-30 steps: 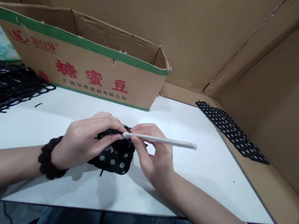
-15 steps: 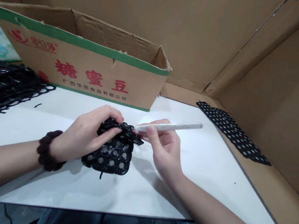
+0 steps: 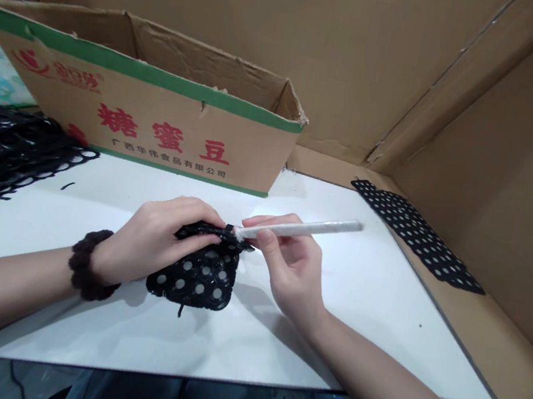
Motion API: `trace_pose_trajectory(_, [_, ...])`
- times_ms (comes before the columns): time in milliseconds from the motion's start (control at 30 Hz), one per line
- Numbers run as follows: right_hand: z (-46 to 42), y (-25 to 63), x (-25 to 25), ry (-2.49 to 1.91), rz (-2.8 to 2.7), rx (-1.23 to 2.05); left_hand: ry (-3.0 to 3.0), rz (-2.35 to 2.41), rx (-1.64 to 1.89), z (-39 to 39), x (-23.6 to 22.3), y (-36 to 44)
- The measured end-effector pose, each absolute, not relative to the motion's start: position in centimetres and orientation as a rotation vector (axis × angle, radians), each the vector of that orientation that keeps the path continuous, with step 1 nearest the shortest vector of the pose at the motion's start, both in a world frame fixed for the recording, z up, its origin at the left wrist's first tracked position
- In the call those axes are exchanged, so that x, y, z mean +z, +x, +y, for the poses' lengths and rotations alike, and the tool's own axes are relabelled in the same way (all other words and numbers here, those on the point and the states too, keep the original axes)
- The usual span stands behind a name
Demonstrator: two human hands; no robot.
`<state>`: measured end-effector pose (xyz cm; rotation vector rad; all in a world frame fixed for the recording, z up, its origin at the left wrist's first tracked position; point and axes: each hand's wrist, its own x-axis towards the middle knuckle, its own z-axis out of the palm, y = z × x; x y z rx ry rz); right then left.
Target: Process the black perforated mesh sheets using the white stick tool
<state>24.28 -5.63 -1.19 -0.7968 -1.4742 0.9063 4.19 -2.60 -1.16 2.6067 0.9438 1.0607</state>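
A black rubbery sheet [image 3: 194, 276] with rows of pale round dots lies on the white table, its far part folded up. My left hand [image 3: 159, 236], with a dark scrunchie [image 3: 93, 265] at the wrist, pinches that fold between thumb and fingers. Between the thumb and fingers of my right hand [image 3: 294, 261] is a slim whitish pen-like tool [image 3: 313, 227]. The tool's left end touches the fold's right part, and its other end points right. My right fingertips are close behind the sheet's edge, partly hidden by the tool.
An open cardboard box [image 3: 167, 123] with green edging and red lettering stands behind my hands. Several black ring-patterned sheets [image 3: 4, 158] are heaped at the left. Another dotted black sheet [image 3: 417, 235] lies at the right beside the cardboard wall [image 3: 509, 197]. The white table [image 3: 376, 338] ends close in front.
My left hand has shifted slightly right and lower, and the fold of the sheet is pressed flatter. The tool remains in my right hand, almost in the same place.
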Motion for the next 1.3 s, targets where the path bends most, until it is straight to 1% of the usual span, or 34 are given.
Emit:
trace_pose_trajectory(500, [-5.93,24.10,-1.02,-0.783,-1.494,0.857,2.629,0.894,1.145,-3.08,-1.19,4.41])
trace_pose_trajectory(1300, [-5.95,24.12,-0.81,-0.806,-1.515,0.843,2.629,0.918,1.140,-3.30,-1.00,4.51])
